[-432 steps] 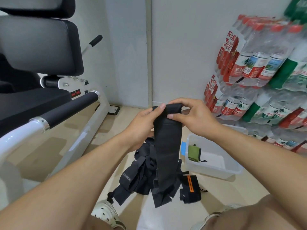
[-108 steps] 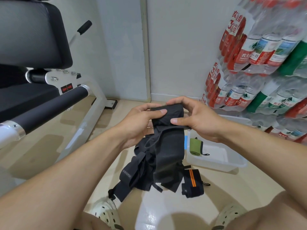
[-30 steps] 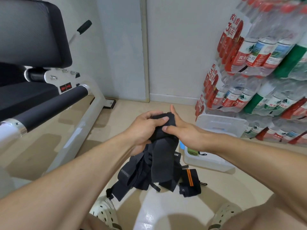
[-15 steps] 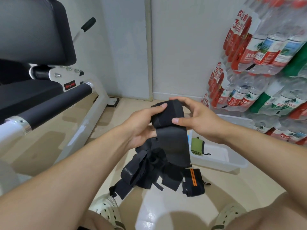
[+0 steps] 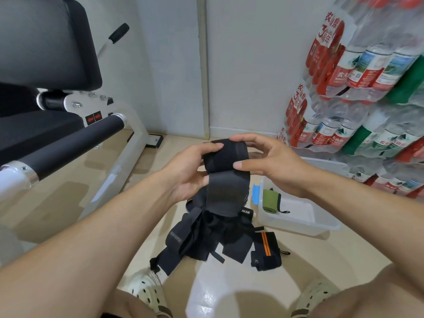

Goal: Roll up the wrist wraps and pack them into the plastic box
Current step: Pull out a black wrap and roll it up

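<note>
A black wrist wrap is partly rolled at chest height, its loose tail hanging down toward the floor. My left hand grips the roll's left end, and my right hand pinches its right side between thumb and fingers. Below lies a heap of unrolled black wraps on the floor. A rolled black wrap with orange stripes sits beside the heap. The clear plastic box stands to the right on the floor, with a rolled green wrap inside it.
A white-framed gym machine with black padded roller fills the left. Shrink-wrapped packs of water bottles are stacked along the right wall. My feet in pale clogs stand near the heap. A blue tab sticks out by the box.
The roll in my hands has grown thicker and the hanging tail has shortened. Both hands stay at the same height, turning the roll.
</note>
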A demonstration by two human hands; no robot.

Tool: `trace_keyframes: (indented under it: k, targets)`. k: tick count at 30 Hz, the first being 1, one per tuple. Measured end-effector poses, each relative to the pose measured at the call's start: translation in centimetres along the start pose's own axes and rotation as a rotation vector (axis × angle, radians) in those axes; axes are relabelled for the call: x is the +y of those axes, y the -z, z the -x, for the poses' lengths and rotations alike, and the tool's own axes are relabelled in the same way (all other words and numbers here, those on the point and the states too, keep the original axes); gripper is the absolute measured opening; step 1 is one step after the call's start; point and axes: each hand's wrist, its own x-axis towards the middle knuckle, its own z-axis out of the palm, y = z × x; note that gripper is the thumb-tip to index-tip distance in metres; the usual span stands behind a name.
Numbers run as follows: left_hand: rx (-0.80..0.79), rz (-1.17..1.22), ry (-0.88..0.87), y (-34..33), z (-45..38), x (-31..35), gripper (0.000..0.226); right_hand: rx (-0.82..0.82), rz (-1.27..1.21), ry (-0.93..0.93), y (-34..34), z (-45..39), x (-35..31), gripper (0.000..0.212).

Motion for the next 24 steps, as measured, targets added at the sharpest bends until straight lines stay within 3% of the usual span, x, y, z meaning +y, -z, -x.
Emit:
trace_keyframes:
  k: [3,8,13,17,21,24]
  targets:
    - [-0.057,-0.028,-0.055,0.11,-0.07,0.19,0.012,0.007,-0.105,-0.082,-0.24,-0.08,-0.07,0.044]
    - [-0.034,-0.049,-0.158,0.19,-0.21,0.21,0.063,-0.055,-0.186,-0.219,-0.30,-0.13,0.12,0.033]
    - [-0.060,-0.106,-0.193,0.15,-0.09,-0.16,0.075,-0.086,-0.227,-0.280,-0.13,0.04,0.43,0.035]
    - [-0.083,-0.077,-0.138,0.34,-0.31,-0.10,0.065,-0.026,-0.243,-0.227,-0.10,-0.28,0.37,0.033]
    - [-0.116,-0.077,-0.078,0.50,-0.40,-0.04,0.025,-0.003,-0.208,-0.176,-0.07,-0.43,0.47,0.043]
    - [-0.104,-0.042,-0.032,0.51,-0.35,-0.10,0.028,0.019,-0.179,-0.132,-0.10,-0.43,0.61,0.050]
